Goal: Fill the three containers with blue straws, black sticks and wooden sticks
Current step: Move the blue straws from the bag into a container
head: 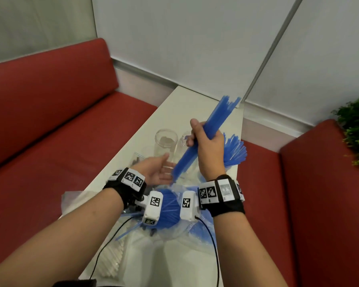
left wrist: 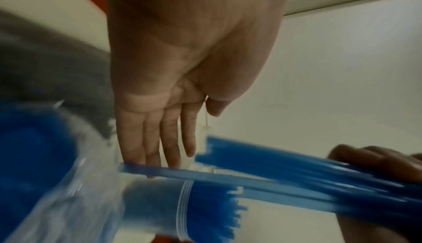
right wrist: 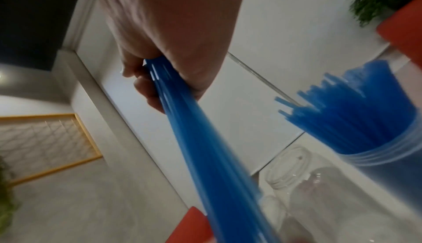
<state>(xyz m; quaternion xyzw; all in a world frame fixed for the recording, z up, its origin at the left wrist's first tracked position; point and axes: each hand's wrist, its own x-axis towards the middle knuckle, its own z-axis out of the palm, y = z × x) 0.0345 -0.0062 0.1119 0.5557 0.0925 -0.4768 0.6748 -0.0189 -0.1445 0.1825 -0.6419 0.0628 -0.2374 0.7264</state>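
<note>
My right hand [head: 207, 139] grips a thick bundle of blue straws [head: 197, 146], held slanted above the table; the grip [right wrist: 160, 79] is around the bundle [right wrist: 205, 147] at its middle. My left hand [head: 158, 171] lies open, palm up, at the bundle's lower ends; its straight fingers [left wrist: 155, 138] touch those ends [left wrist: 285, 173]. Two empty clear containers [head: 166, 141] [right wrist: 290, 171] stand behind the hands. A third container on the right holds fanned blue straws [head: 236, 151] [right wrist: 365, 129].
A clear plastic bag of blue straws [head: 168, 206] lies under my wrists. A bag of pale sticks [head: 112, 259] sits at the table's near left, a bag of dark sticks [head: 136, 160] by the left edge. Red benches [head: 50, 121] flank the narrow white table [head: 180, 104].
</note>
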